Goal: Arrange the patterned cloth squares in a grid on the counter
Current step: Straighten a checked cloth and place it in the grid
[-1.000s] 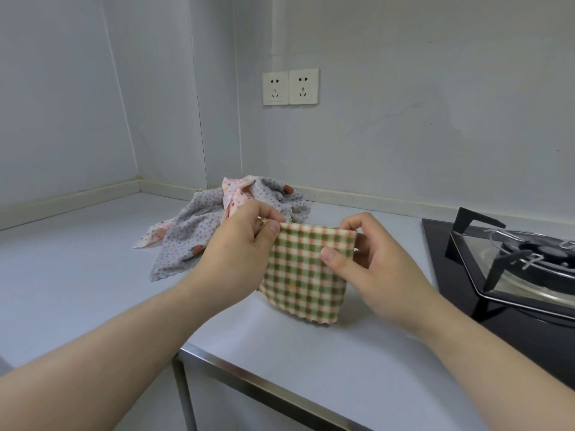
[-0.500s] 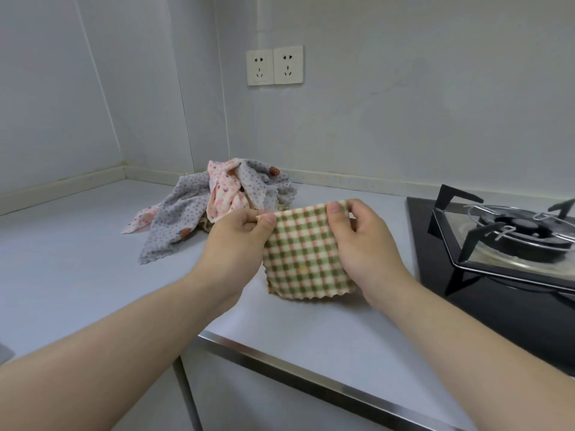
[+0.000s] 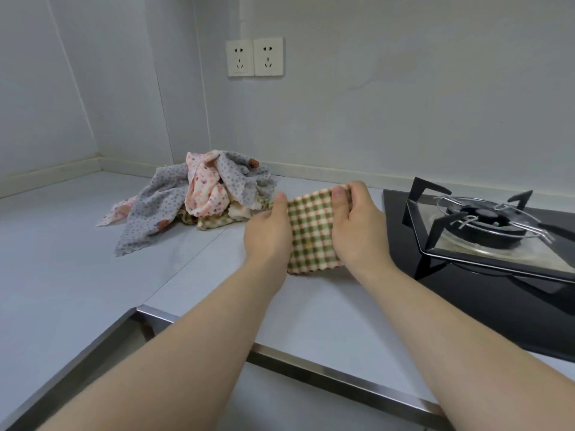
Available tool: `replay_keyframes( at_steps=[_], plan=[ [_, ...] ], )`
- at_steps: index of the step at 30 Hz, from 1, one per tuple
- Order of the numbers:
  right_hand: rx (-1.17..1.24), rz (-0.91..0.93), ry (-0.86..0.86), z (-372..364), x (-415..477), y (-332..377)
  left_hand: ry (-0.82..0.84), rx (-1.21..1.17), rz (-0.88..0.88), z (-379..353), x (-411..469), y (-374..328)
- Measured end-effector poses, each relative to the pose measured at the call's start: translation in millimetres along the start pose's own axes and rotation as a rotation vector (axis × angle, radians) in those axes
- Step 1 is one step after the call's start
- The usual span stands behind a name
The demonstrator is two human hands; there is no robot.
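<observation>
— Pinched: left hand (image 3: pixel 267 234) and right hand (image 3: pixel 357 231) each hold a far corner of the green-and-cream checked cloth square (image 3: pixel 311 237), spread between them, near edge on the grey counter (image 3: pixel 77 275).
— And the crumpled pile of patterned cloths (image 3: pixel 193 200)?
— Left of it, nearer the left hand.

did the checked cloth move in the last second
Yes. The checked cloth has shifted right, nearer the stove, and down toward the counter.
</observation>
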State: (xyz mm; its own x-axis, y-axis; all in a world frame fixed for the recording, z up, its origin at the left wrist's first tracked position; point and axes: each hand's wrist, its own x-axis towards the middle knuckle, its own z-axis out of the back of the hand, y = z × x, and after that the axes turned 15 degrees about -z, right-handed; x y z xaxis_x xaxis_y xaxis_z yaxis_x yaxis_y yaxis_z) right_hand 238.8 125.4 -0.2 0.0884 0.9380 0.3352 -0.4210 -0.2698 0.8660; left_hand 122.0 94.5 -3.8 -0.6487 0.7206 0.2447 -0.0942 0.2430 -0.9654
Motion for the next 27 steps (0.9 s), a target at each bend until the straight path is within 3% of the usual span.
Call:
replay_keyframes(
  at_steps=[6,10,18,27],
  plan=[
    [-0.087,-0.032,0.022,-2.8,2.3,-2.7,-0.092,0.156,-0.222,0.2,-1.8,8.0],
    [-0.105,-0.086,-0.002,-3.1,6.0,-8.3,-0.062,0.282,-0.339,0.5,-6.5,8.1],
    [-0.117,-0.068,-0.020,0.8,6.5,-9.4,-0.029,0.420,-0.400,-0.4,-12.1,4.0],
    [-0.114,-0.099,0.034,0.9,4.4,-9.1,-0.041,0.422,-0.414,0.1,-6.8,9.9]
  ],
)
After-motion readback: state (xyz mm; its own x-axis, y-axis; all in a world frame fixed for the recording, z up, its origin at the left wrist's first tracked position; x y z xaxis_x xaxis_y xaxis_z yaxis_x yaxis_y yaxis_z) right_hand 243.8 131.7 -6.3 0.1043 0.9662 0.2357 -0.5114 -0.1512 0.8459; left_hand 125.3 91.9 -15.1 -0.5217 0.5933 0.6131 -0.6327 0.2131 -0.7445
